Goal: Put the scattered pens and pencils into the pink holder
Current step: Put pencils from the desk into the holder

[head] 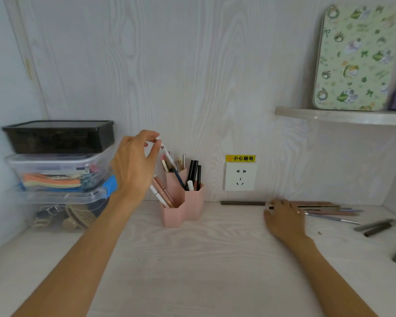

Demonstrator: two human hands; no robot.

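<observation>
The left hand [133, 165] pinches a light, stiff, slippery white pen [167, 155] by its top, just above the pink holder [183, 202]. Right of the holder, the right hand [284, 219] lies spread over loose pencils [325, 210] on the surface [192, 271].

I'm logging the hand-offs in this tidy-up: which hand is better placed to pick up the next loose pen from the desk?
The right hand. It rests on the desk at the end of the row of loose pens, while the left hand is above the pink holder, pinching a white pen.
</observation>
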